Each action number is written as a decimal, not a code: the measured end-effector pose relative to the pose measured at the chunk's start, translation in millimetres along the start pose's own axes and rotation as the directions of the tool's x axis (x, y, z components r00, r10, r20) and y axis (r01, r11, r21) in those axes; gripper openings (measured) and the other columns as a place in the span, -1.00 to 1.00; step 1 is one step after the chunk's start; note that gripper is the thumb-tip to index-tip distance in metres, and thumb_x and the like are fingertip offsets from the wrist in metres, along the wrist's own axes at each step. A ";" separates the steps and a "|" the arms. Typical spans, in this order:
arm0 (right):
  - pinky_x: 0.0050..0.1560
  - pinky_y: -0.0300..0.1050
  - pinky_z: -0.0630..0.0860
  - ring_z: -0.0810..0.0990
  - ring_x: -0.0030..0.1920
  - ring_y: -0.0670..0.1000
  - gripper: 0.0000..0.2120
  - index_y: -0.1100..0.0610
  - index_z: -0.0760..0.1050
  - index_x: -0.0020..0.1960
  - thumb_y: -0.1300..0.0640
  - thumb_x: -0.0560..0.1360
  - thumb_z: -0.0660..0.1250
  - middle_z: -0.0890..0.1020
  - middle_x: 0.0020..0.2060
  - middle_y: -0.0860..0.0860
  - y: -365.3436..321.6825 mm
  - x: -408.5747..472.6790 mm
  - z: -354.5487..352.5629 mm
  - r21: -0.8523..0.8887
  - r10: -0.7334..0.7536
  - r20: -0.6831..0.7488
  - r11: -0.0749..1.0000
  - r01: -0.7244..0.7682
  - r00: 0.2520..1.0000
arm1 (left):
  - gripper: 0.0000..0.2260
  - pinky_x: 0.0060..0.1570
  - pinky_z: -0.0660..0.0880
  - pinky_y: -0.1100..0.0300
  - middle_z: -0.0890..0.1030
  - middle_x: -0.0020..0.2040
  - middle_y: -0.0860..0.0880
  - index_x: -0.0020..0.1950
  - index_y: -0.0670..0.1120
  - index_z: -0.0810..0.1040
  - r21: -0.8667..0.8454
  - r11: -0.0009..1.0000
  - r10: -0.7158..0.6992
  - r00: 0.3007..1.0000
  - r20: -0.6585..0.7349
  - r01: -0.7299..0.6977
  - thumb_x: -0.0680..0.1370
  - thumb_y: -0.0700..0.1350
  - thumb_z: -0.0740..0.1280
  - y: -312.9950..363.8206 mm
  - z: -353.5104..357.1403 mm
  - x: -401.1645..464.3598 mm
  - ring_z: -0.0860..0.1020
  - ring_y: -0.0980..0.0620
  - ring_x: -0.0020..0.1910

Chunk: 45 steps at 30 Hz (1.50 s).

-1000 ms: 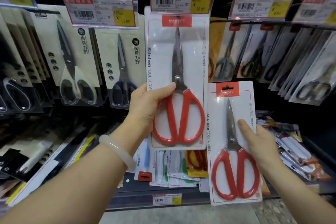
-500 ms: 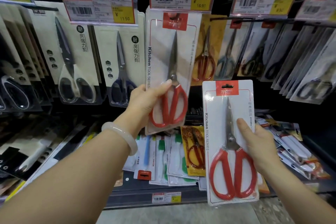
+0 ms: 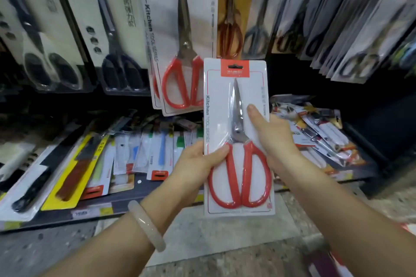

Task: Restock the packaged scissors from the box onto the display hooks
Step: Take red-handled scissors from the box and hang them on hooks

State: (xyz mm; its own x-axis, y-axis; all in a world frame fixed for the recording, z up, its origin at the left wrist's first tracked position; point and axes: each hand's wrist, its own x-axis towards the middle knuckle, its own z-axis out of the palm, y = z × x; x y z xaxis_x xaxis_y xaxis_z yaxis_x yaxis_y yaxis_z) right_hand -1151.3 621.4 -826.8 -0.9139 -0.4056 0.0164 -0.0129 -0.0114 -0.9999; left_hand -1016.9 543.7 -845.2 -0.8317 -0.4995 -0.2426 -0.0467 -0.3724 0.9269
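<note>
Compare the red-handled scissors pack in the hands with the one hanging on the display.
The held pack is gripped by the left hand and right hand; the hanging pack is untouched. The held pack sits lower and overlaps the hanging pack's corner. Both show red handles on white "Kitchen Tool Series" cards.

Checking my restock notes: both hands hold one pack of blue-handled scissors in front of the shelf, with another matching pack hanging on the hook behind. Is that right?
Not quite: the handles are red, not blue. The head view shows the left hand and right hand holding one pack of red-handled scissors, with a matching hanging pack behind it.
</note>
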 end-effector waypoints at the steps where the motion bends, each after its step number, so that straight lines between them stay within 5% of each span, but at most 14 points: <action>1: 0.01 -0.08 0.57 0.65 -0.12 0.03 -0.81 0.03 0.54 -0.23 -0.06 0.47 0.35 0.67 -0.17 0.00 -0.8 1.9 -2.6 0.000 0.043 0.011 0.999 -0.043 0.999 | -0.81 -0.12 0.62 0.12 0.69 -0.01 -0.15 0.10 -0.12 0.59 -0.014 1.000 0.003 1.000 -0.028 -0.003 0.50 -0.18 0.35 -0.1 3.0 2.0 0.67 -0.05 -0.11; 4: 0.10 0.05 0.57 0.66 -0.05 0.08 -0.80 0.06 0.54 -0.09 -0.07 0.45 0.38 0.67 -0.07 0.05 -3.3 9.2 -19.0 0.032 0.167 0.099 0.985 -0.171 0.981 | -0.84 -0.14 0.61 0.12 0.71 -0.06 -0.10 0.07 -0.11 0.60 -0.023 0.999 0.032 0.998 -0.054 -0.034 0.50 -0.17 0.36 2.1 15.2 11.4 0.68 -0.02 -0.14; 9: -0.18 -0.08 0.62 0.69 -0.14 0.08 -0.50 0.27 0.48 0.20 0.06 0.33 0.39 0.69 -0.10 0.15 -10.7 7.3 -51.3 0.230 0.220 0.373 0.919 -0.320 0.901 | -0.94 -0.36 0.59 0.25 0.70 -0.32 0.01 -0.11 -0.11 0.60 -0.133 0.987 0.080 0.995 -0.062 -0.087 0.51 -0.22 0.34 20.9 44.9 22.1 0.66 0.09 -0.35; 15: -0.23 -0.10 0.62 0.70 -0.17 0.07 -0.76 0.25 0.53 0.13 0.28 0.46 0.34 0.69 -0.10 0.16 -6.5 4.9 -62.0 0.164 0.198 0.351 0.949 -0.268 0.915 | -0.95 -0.38 0.59 0.27 0.68 -0.31 -0.01 -0.11 -0.17 0.59 -0.162 0.983 0.061 0.988 -0.143 -0.084 0.52 -0.22 0.34 27.7 55.4 31.1 0.65 0.09 -0.39; 20: -0.17 -0.10 0.63 0.70 -0.13 0.06 -0.75 0.23 0.54 0.10 0.21 0.44 0.35 0.70 -0.10 0.13 -9.0 1.3 -59.6 0.214 0.121 0.344 0.955 -0.204 0.931 | -0.86 -0.39 0.58 0.24 0.68 -0.15 -0.08 0.04 -0.18 0.59 -0.133 0.989 0.042 0.993 -0.110 -0.057 0.51 -0.18 0.35 38.3 53.8 30.8 0.67 0.08 -0.34; 25: -0.16 -0.11 0.62 0.69 -0.07 0.03 -0.61 0.20 0.48 0.17 0.15 0.36 0.31 0.70 -0.06 0.09 -4.0 -16.8 -79.5 0.192 0.185 0.598 0.912 -0.363 0.780 | -0.93 -0.44 0.55 0.27 0.68 -0.36 0.01 -0.05 -0.13 0.58 -0.187 0.967 0.153 0.980 -0.128 -0.175 0.48 -0.23 0.38 51.7 57.9 28.7 0.64 0.10 -0.42; 28: -0.25 -0.19 0.63 0.70 -0.20 0.02 -0.68 0.21 0.53 0.02 0.27 0.27 0.37 0.71 -0.15 0.11 17.1 -27.3 -84.1 0.112 0.310 0.560 0.890 -0.442 0.768 | -0.88 -0.41 0.57 0.25 0.68 -0.24 -0.04 0.02 -0.15 0.58 -0.208 0.959 0.165 0.976 -0.144 -0.193 0.49 -0.26 0.36 48.5 58.3 33.0 0.65 0.10 -0.39; 35: -0.32 -0.22 0.61 0.70 -0.22 0.03 -0.68 0.22 0.56 0.00 0.30 0.24 0.40 0.71 -0.15 0.15 31.0 -30.9 -83.4 0.315 0.289 0.483 0.823 -0.472 0.826 | -0.71 -0.41 0.58 0.23 0.65 -0.13 -0.12 0.21 -0.26 0.53 -0.258 0.958 0.087 0.985 -0.148 -0.123 0.50 -0.26 0.35 45.4 59.4 44.6 0.64 0.07 -0.39; 38: -0.41 -0.26 0.56 0.70 -0.23 0.01 -0.59 0.18 0.55 0.02 0.23 0.17 0.46 0.71 -0.16 0.13 31.1 -32.5 -82.3 0.324 0.268 0.438 0.843 -0.429 0.858 | -0.71 -0.39 0.60 0.20 0.65 -0.13 -0.12 0.21 -0.26 0.53 -0.245 0.962 0.089 0.988 -0.130 -0.119 0.50 -0.26 0.35 49.8 63.7 47.3 0.64 0.04 -0.36; 42: -0.45 -0.29 0.50 0.66 -0.28 -0.07 -0.71 0.11 0.55 -0.05 0.17 0.23 0.44 0.71 -0.22 0.04 28.1 -34.8 -82.9 0.299 0.202 0.398 0.894 -0.335 0.895 | -0.80 -0.44 0.58 0.24 0.66 -0.27 -0.07 0.13 -0.22 0.56 -0.227 0.969 0.072 0.990 -0.120 -0.098 0.51 -0.23 0.35 55.0 67.9 48.6 0.62 0.08 -0.44; 45: -0.43 -0.29 0.49 0.64 -0.30 -0.08 -0.70 0.06 0.60 -0.12 0.06 0.15 0.49 0.71 -0.21 0.03 23.9 -35.9 -83.5 0.277 0.120 0.386 0.931 -0.239 0.915 | -0.80 -0.29 0.63 0.18 0.67 -0.34 -0.03 0.09 -0.23 0.58 -0.218 0.970 0.069 0.984 -0.164 -0.104 0.49 -0.21 0.38 55.2 66.0 53.6 0.64 0.06 -0.39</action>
State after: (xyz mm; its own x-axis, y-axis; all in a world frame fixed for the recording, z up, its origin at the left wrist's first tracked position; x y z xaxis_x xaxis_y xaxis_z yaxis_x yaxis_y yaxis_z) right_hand -1152.6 712.0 -851.7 -0.6807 -0.7254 -0.1025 0.3185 -0.1670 -0.9331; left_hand -1100.5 548.0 -788.1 -0.7311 -0.6452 -0.2217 0.1620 -0.4799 0.8622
